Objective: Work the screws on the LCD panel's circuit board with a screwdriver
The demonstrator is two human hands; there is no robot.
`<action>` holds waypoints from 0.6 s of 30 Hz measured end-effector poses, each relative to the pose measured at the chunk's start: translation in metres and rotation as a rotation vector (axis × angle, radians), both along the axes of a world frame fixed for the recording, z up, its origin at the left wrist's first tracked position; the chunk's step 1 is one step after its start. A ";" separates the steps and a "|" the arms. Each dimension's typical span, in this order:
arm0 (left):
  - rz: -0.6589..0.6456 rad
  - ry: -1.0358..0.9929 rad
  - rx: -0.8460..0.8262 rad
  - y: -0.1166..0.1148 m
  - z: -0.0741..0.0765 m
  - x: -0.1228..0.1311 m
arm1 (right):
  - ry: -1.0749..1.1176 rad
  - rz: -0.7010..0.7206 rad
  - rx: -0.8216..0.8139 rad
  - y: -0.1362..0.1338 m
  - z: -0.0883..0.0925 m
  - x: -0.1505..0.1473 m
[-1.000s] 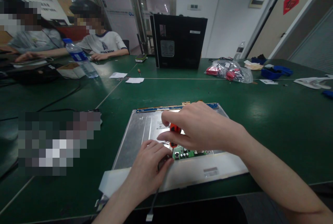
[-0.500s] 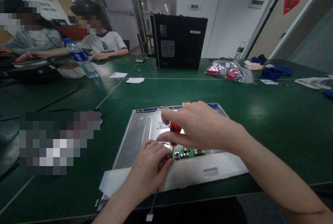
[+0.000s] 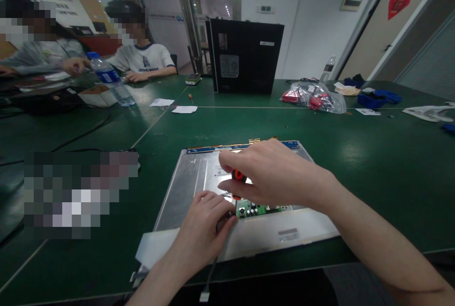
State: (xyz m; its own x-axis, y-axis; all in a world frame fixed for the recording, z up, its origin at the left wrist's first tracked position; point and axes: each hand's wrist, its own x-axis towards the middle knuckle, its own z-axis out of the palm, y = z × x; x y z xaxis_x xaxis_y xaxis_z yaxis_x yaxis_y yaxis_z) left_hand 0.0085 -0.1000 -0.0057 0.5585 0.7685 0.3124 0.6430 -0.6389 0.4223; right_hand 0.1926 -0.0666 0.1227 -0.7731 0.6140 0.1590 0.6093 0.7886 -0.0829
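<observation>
A screwdriver (image 3: 239, 176) with an orange and black handle stands roughly upright in my right hand (image 3: 265, 171), pinched between thumb and fingers. Its tip is hidden. Below it lies a green circuit board (image 3: 263, 208) on the metal back of a display panel (image 3: 188, 183). At the board's left edge, my left hand (image 3: 208, 220) is closed, with thumb and forefinger pressed against the board's corner. A thin dark cable (image 3: 211, 273) with a white plug runs down from under this hand past the table's front edge.
On the green table (image 3: 355, 154), a black case (image 3: 247, 57) stands behind the panel. A plastic bag with red items (image 3: 314, 97) lies to its right. A water bottle (image 3: 112, 81) tilts at the left near two seated people. A blurred patch (image 3: 81, 192) covers something left.
My right hand and the screwdriver handle have turned slightly, while my left hand stays put. At the left, a co-worker's hand has moved right, toward the bottle.
</observation>
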 end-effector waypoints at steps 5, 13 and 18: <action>0.004 -0.020 0.010 -0.001 -0.002 0.000 | 0.039 0.040 -0.032 -0.003 0.001 0.000; 0.016 -0.043 0.029 -0.002 -0.005 -0.001 | 0.050 0.053 -0.011 -0.003 0.001 0.002; 0.010 -0.015 0.017 -0.001 -0.002 0.000 | 0.019 0.007 -0.007 -0.002 0.001 0.001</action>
